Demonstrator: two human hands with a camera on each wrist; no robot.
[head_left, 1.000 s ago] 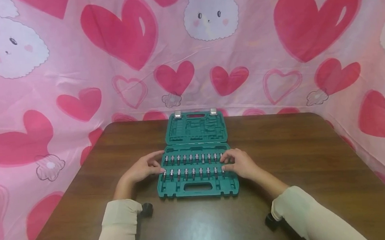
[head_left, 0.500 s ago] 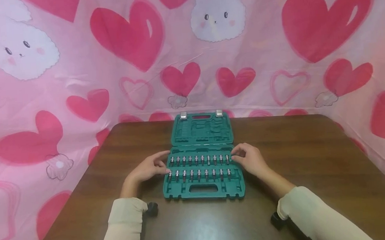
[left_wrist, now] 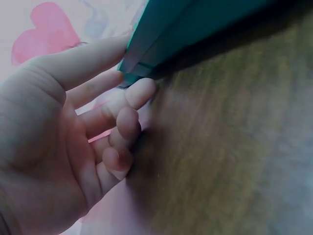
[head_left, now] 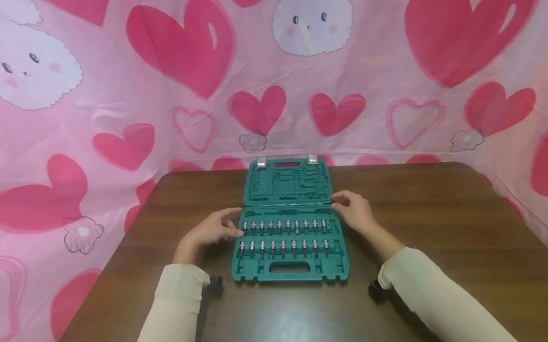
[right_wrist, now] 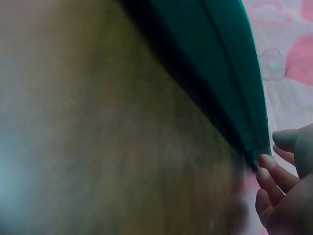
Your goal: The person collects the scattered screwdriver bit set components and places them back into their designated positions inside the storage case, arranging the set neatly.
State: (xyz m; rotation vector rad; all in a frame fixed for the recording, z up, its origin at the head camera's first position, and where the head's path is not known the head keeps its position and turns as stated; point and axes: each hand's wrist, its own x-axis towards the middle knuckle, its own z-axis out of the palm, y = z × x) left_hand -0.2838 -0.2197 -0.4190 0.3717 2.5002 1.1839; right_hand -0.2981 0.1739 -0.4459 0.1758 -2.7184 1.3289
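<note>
A green plastic tool case (head_left: 334,267) lies unfolded flat on the table, its lid (head_left: 252,197) toward the back. Two rows of silver bit sockets (head_left: 283,246) sit in the near half. My left hand (head_left: 214,226) is at the case's left side, thumb at the rim and index finger reaching toward the hinge. In the left wrist view, its other fingers (left_wrist: 128,122) hang loosely bent beside the case wall. My right hand (head_left: 356,210) is at the right side by the hinge corner, fingertips right at the edge. Neither hand holds a socket.
The case stands on a brown wooden table (head_left: 423,223). A pink cloth (head_left: 367,67) with hearts and rabbits hangs behind and at both sides. Two metal latches (head_left: 313,159) stick up at the lid's far edge.
My right hand has left the right end of the socket rows and moved back along the side to the hinge corner. My left hand has slid slightly back along the left side.
</note>
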